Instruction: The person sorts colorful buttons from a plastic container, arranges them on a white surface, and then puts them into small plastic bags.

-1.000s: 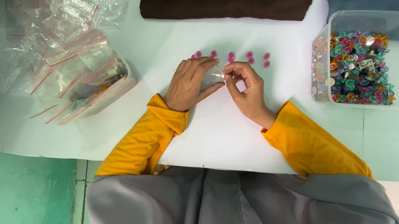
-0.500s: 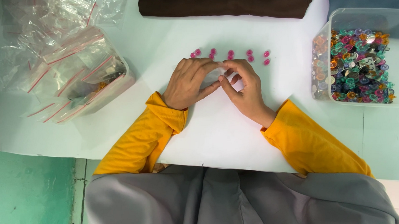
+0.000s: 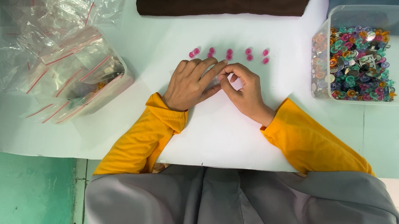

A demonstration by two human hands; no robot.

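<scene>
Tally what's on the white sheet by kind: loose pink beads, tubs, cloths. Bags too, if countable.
Pink beads: 10
Clear tub: 1
Brown cloth: 1
Plastic bags: overlapping pile, cannot count
Total counted: 12

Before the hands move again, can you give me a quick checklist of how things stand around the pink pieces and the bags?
1. Left hand and right hand meet at the fingertips on the white sheet: ok.
2. What they pinch between them: small and clear-looking, hidden by fingers: cannot tell.
3. Pink pieces laid in a row just beyond the fingers, apart from the hands: ok.
4. Clear tub of mixed coloured pieces upright at the right, open top: ok.
5. Pile of zip bags at the left, loosely heaped, not sorted: not ok.
</scene>
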